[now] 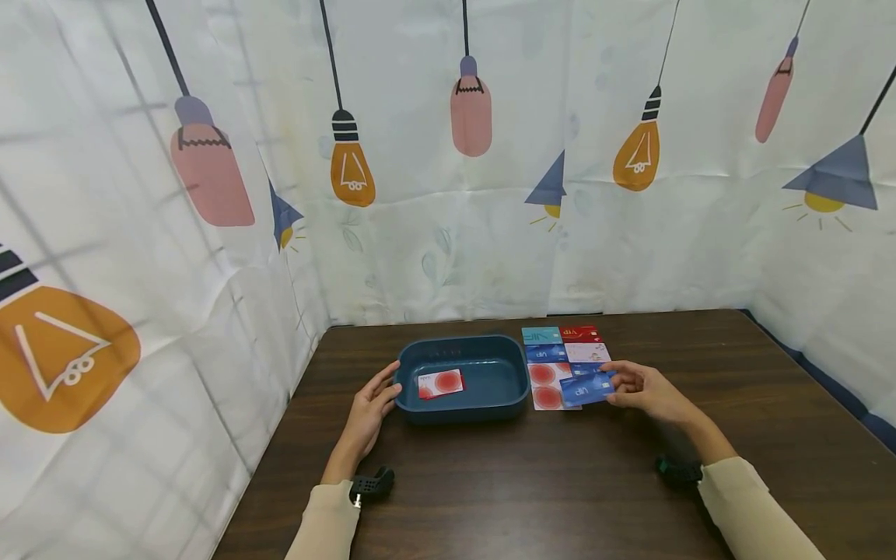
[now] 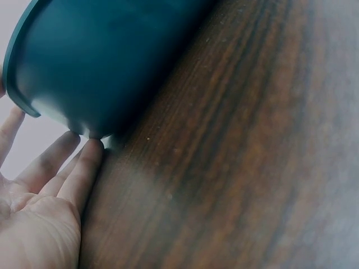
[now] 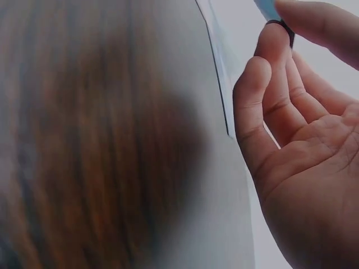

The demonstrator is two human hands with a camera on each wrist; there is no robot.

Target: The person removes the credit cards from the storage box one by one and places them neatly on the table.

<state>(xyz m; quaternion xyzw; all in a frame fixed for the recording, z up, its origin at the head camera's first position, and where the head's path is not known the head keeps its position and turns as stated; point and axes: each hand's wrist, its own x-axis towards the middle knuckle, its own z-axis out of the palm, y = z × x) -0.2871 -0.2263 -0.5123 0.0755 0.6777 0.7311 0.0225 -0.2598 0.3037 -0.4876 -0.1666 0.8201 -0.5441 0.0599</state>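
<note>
A dark blue-green plastic basin (image 1: 462, 414) stands on the table, with a white card with red circles (image 1: 439, 383) and a red-edged card under it inside. At the basin's left end, my left hand (image 1: 367, 412) touches the wall and rim with fairly straight fingers; the left wrist view shows the fingertips against the outer wall (image 2: 106, 67). My right hand (image 1: 647, 393) pinches a blue card (image 1: 586, 389) between thumb and fingers. That card is tilted over several cards laid in two columns, including a teal card (image 1: 541, 335) and a red VIP card (image 1: 579, 334).
The dark wood-grain table (image 1: 490, 490) reaches back to a white curtain (image 1: 434, 257) printed with lamps and bulbs. The card columns lie close to the basin's right end. Black bands (image 1: 372, 484) are on both wrists.
</note>
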